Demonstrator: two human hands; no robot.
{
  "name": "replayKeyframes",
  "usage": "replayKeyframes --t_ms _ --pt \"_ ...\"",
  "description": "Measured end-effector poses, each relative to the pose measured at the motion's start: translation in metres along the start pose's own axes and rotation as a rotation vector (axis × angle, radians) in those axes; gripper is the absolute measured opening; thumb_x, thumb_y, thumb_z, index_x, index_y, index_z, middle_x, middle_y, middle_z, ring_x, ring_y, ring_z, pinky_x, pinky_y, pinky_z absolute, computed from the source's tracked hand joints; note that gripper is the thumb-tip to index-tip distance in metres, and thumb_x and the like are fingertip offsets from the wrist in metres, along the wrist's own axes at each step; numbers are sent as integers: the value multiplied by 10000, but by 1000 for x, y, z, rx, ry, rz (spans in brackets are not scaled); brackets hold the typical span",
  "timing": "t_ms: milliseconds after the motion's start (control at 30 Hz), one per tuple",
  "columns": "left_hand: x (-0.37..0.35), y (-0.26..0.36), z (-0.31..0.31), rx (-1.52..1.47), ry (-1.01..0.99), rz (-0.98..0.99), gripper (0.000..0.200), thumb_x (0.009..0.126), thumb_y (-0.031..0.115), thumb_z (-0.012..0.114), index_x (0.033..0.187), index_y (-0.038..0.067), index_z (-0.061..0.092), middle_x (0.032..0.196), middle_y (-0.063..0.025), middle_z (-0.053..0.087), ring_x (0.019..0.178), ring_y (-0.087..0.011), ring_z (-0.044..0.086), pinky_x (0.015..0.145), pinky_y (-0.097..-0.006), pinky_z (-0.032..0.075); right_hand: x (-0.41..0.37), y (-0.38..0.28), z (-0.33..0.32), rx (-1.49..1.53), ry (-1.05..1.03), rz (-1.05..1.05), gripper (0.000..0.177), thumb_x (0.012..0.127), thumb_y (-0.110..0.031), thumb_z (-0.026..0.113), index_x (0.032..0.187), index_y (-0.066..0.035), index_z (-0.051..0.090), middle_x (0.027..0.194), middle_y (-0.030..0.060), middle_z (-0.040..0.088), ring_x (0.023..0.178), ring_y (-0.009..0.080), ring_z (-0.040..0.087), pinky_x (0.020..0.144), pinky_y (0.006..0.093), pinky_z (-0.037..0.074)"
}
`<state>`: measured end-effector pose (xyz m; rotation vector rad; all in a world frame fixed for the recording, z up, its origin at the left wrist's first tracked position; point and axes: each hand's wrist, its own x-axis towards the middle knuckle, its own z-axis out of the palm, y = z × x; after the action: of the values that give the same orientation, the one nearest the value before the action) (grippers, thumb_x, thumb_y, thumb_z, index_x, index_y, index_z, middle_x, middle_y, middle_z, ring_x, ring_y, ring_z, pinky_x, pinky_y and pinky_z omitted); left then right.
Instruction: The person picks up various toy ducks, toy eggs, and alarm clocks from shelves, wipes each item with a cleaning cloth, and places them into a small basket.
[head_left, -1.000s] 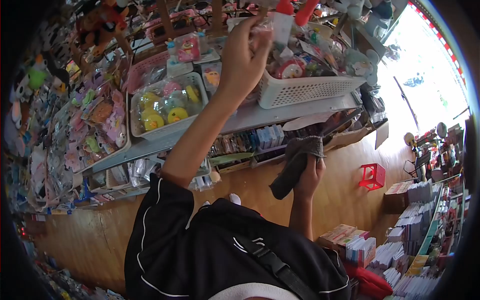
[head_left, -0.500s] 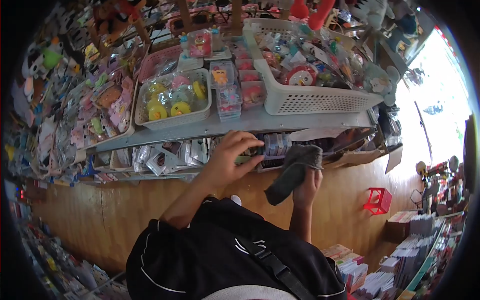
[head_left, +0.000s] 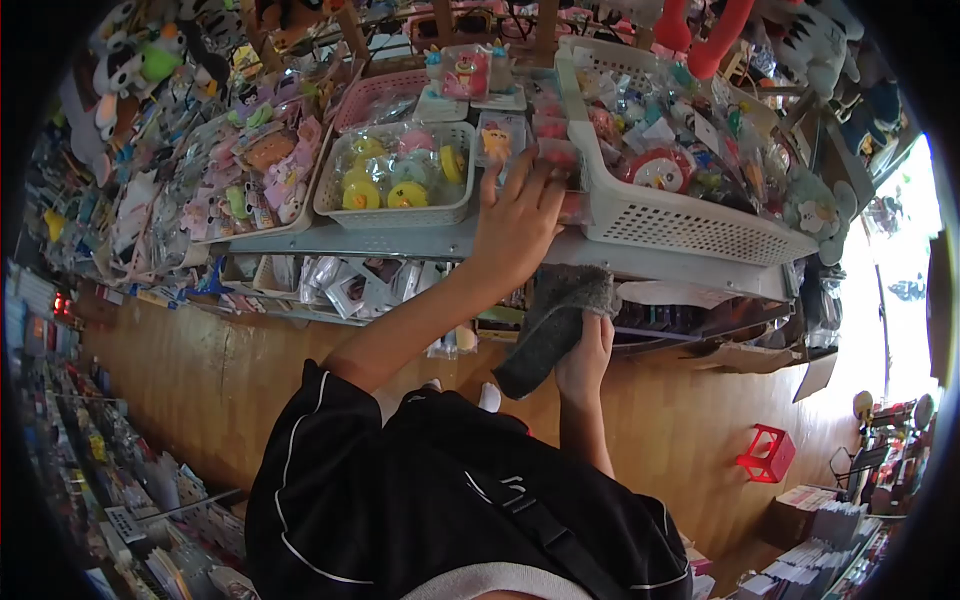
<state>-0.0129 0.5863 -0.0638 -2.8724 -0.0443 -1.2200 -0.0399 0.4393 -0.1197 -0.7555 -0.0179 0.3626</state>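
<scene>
My left hand reaches over the shelf edge, its fingers apart over a stack of small clear boxes. Its fingertips cover part of the stack, so whether they touch it is hard to see. One box has an orange figure; beside it stands a column of boxes with red contents. Below the shelf edge, my right hand is closed round a dark grey cloth, which hangs down to the left.
A white basket of yellow duck toys stands left of the boxes. To the right is a larger white basket full of bagged trinkets. Packets lie on a lower shelf. A red stool stands on the wooden floor.
My left hand has moved up from the lower shelf to the small boxes above. My right hand and the cloth have shifted slightly left. The view has turned, moving the shelf rightward.
</scene>
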Motion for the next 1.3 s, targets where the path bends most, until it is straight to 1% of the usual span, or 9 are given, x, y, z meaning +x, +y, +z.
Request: replayKeyframes --t_ms 167,300,367,467,633,833,1000,1033,1300 --pt "0 4 -58 -258 132 -46 439 612 226 721 937 37 494 930 -49 541 971 -207 493 909 -427 276 6 10 -16 -338 165 -261 281 899 -183 354 1054 19 472 1004 131 542 880 222 559 757 336 469" --pt "-18 -1 -57 -1150 102 -491 274 735 129 620 954 12 504 882 -61 549 800 -118 540 666 -242 427 -1 -3 22 -686 204 -850 353 889 -211 327 1082 56 454 990 150 538 877 250 550 787 328 455" --pt "-30 -4 -56 -1578 16 -704 254 773 85 570 1004 6 501 959 -50 520 798 -106 532 701 -243 429 -2 -11 50 -393 -288 -689 382 845 -180 393 1135 67 427 1106 171 490 997 272 502 851 346 411" --pt "-48 5 -67 -1506 -112 -808 297 869 154 437 1123 1 438 1065 -78 473 918 -135 495 816 -256 385 7 -6 67 -1171 -403 -1045 388 664 -39 514 1045 30 494 1288 208 321 1160 394 352 925 408 321" --pt "-78 -5 -60 -1442 194 -649 461 922 319 275 1233 -17 331 1118 -147 434 1036 -206 430 896 -294 318 -2 20 84 -1002 -537 -776 374 637 9 477 1008 49 508 1240 198 386 1131 333 409 895 329 350" --pt "-112 -36 -92 -1115 71 -467 446 904 242 370 1249 -35 314 1040 -150 455 968 -215 451 847 -290 339 -9 34 81 -554 -267 -231 240 746 25 486 981 36 535 796 40 591 725 131 545 699 234 432" --pt "-135 -51 -98 -1555 366 -926 353 929 231 327 1150 -24 428 975 -87 510 901 -127 478 819 -249 367 -58 71 120 -851 -508 -385 288 775 12 429 1047 58 512 1236 146 433 1171 245 386 948 329 315" --pt "-140 -50 -99 -1509 434 -950 345 933 234 319 1117 -25 456 959 -88 520 882 -117 487 804 -235 376 -57 81 118 -1194 -717 -809 333 738 3 445 1057 73 512 1289 158 376 1226 282 310 991 353 244" --pt "-175 -89 -134 -1417 378 -1225 342 903 302 407 831 1 552 689 -6 545 627 -46 481 554 -192 387 -100 108 125 -1022 -733 -542 348 634 79 433 964 91 543 1219 177 445 1201 302 353 988 354 254"
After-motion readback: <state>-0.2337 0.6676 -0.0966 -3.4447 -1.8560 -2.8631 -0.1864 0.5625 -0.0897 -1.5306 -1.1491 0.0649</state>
